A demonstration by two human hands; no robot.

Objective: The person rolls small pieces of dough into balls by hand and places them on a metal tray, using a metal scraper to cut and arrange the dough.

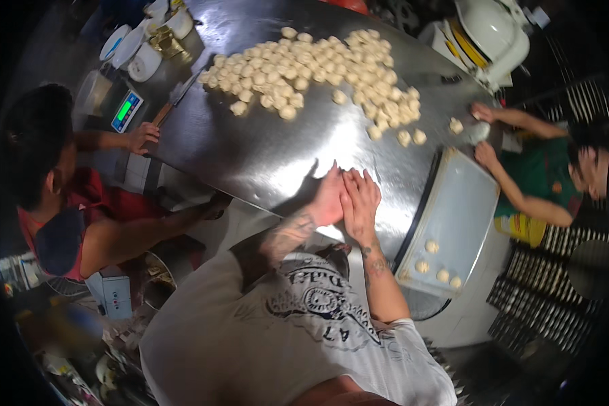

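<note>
My left hand (327, 197) and my right hand (361, 203) meet side by side over the front part of the steel table (250, 152). Their palms are close together, with the fingers stretched out toward the far side. No dough shows in either hand; whatever may lie between the palms is hidden. Beyond them, a large heap of pale dough balls (304, 64) spreads over the far part of the table. To my right lies a pale rectangular tray (463, 196), with several dough balls (432, 247) at its near end.
At the left, a person in red (108, 210) rests a hand near a wooden-handled scraper (172, 98). A digital scale (126, 110) and white tubs (144, 62) stand beyond. At the right, a person in green (538, 172) reaches over the table, near a white machine (490, 37).
</note>
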